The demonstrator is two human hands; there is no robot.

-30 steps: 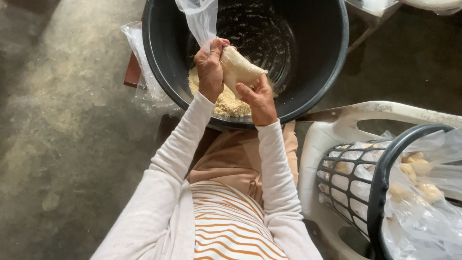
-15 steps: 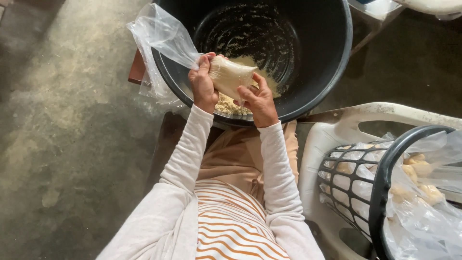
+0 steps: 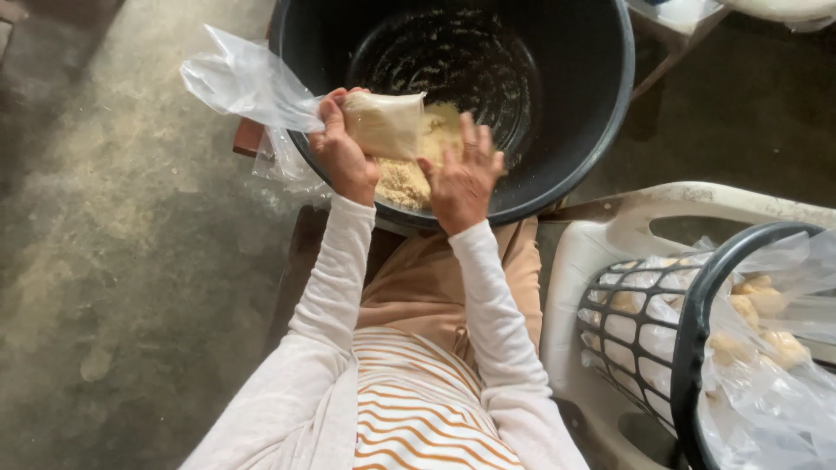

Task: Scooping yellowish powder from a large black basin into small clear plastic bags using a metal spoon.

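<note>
My left hand (image 3: 341, 150) grips a clear plastic bag (image 3: 383, 124) packed with pale crumbly meal, its loose open end (image 3: 248, 83) trailing out to the left over the tub's rim. My right hand (image 3: 463, 172) is beside the bag with fingers spread, just off its right end and holding nothing. Both hands hover over the near edge of a big black round tub (image 3: 601, 113), which holds a heap of the same pale meal (image 3: 416, 170) at its near side.
A black slatted basket (image 3: 649, 335) lined with clear plastic and filled with several packed bags lies on a white plastic chair (image 3: 592, 261) at the right. More clear bags (image 3: 283, 157) hang at the tub's left rim. Dusty concrete floor (image 3: 122, 261) spreads to the left.
The bag has turned from upright to lying sideways, its open end swung out to the left. My right hand has let go of it and opened its fingers.
</note>
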